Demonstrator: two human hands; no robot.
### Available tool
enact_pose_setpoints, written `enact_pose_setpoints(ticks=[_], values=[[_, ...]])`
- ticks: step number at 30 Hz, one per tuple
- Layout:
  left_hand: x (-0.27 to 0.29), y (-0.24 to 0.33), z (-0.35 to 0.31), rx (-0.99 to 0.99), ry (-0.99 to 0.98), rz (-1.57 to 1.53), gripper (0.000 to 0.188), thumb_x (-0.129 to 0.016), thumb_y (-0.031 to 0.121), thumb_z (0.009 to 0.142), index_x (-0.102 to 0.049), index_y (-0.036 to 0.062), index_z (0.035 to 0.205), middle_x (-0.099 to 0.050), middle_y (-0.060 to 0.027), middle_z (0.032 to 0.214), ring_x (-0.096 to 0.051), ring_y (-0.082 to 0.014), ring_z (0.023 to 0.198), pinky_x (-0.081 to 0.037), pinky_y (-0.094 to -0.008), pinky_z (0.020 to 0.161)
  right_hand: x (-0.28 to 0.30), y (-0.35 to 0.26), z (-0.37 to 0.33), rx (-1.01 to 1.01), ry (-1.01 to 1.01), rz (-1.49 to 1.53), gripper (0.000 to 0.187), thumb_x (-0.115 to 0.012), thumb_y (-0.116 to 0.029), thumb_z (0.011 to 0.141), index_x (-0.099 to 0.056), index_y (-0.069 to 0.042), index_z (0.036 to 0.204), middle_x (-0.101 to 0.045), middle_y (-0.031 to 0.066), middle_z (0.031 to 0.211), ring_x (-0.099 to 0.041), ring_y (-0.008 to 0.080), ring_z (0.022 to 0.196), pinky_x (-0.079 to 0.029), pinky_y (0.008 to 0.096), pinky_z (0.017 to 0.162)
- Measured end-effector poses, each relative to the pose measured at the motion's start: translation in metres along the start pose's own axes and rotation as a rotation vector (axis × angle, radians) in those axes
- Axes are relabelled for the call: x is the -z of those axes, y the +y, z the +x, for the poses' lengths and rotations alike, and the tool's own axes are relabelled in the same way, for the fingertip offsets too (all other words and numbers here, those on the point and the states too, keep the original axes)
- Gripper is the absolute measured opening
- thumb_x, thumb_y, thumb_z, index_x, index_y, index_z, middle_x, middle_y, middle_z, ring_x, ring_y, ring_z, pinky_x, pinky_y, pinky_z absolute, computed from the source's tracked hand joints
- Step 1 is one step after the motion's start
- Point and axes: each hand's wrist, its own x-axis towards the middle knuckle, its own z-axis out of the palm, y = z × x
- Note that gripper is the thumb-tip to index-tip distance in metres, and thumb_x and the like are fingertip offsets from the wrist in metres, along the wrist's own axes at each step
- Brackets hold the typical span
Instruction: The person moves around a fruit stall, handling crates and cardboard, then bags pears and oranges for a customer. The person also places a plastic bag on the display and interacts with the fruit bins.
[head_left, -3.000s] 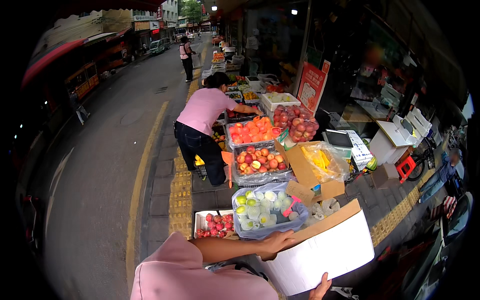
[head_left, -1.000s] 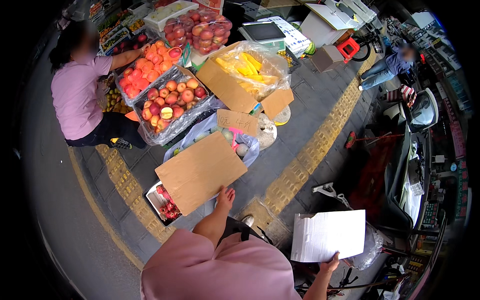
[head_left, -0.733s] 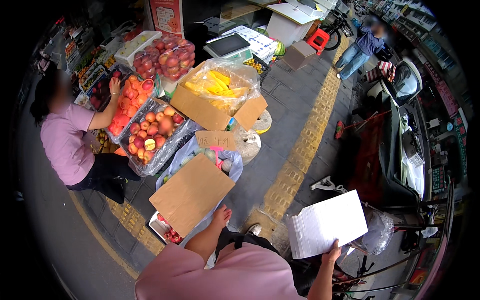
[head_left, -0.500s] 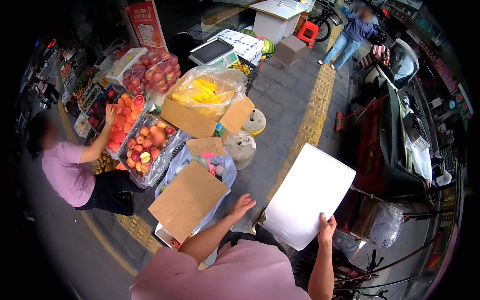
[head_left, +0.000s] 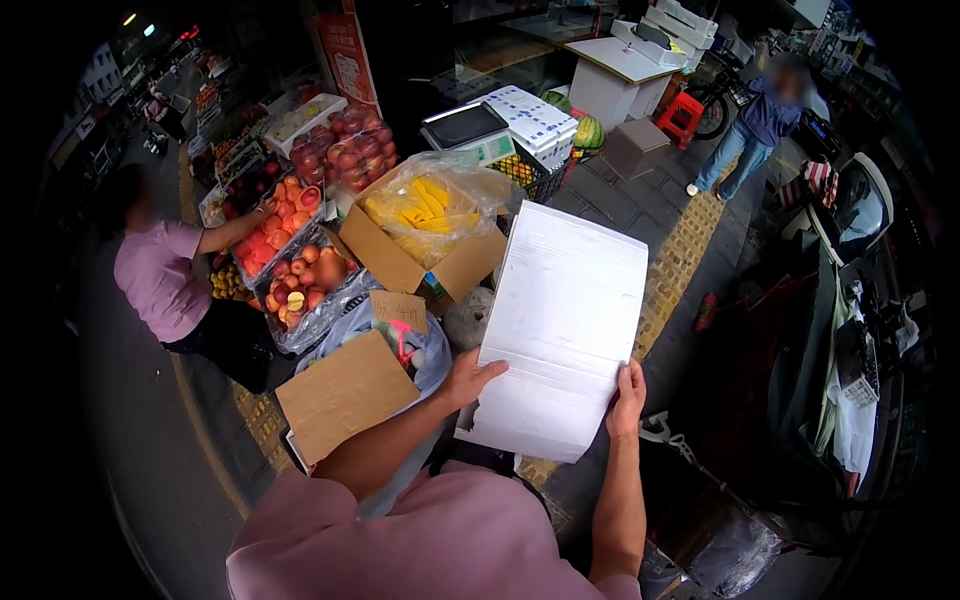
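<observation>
A large white cardboard sheet (head_left: 570,310) is held up in front of me, creased across its lower part and torn at the lower left corner. My left hand (head_left: 472,378) grips its left edge, thumb on the near face and fingers hidden behind. On the opposite edge my right hand (head_left: 627,400) pinches the sheet, thumb in front. Left of it, a brown cardboard piece (head_left: 345,395) lies over a blue plastic bag (head_left: 435,362) of produce. A small brown cardboard sign (head_left: 400,309) with handwriting stands behind that piece.
An open box (head_left: 470,265) of yellow produce sits ahead, beside crates of peaches (head_left: 305,280) and bagged red fruit (head_left: 345,150). A person in pink (head_left: 160,275) reaches into the fruit at left. Another person (head_left: 755,125) stands far right near a red stool (head_left: 680,117). A covered cart (head_left: 770,340) is at right.
My left hand has gone from open and apart to gripping the sheet's left edge. The sheet has shifted left in view and stands more upright. My view has turned somewhat.
</observation>
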Motion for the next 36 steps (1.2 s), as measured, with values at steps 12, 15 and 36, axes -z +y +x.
enact_pose_setpoints(ticks=[12,15,36], values=[[0.212,0.042,0.300,-0.247,0.669,-0.434,0.043,-0.067,0.017,0.095,-0.051,0.0024,0.133,-0.063,-0.0092,0.124,-0.059,-0.0183,0.108,-0.048,-0.0341,0.095,0.010,0.046,0.164,-0.359,0.092,-0.325,0.037,-0.060,-0.031,0.099,-0.058,-0.005,0.126,-0.070,0.0095,0.093,-0.068,0.0161,0.071,-0.054,0.0285,0.061],[0.245,0.033,0.352,-0.251,0.742,-0.443,0.046,-0.067,0.018,0.095,-0.049,0.0030,0.135,-0.060,-0.0094,0.129,-0.055,-0.0204,0.116,-0.043,-0.0368,0.103,0.030,0.047,0.188,-0.462,0.189,-0.379,0.037,-0.063,-0.031,0.097,-0.059,-0.004,0.122,-0.070,0.0081,0.090,-0.068,0.0165,0.071,-0.054,0.0291,0.060],[0.309,-0.228,0.436,0.796,1.181,-0.166,0.064,-0.079,0.028,0.079,-0.054,0.0004,0.132,-0.063,-0.0168,0.124,-0.064,-0.0309,0.102,-0.053,-0.0459,0.086,0.160,0.100,0.320,-0.866,0.474,-0.530,0.031,-0.059,-0.024,0.095,-0.061,0.000,0.114,-0.067,0.0129,0.081,-0.068,0.0236,0.063,-0.056,0.0341,0.049]])
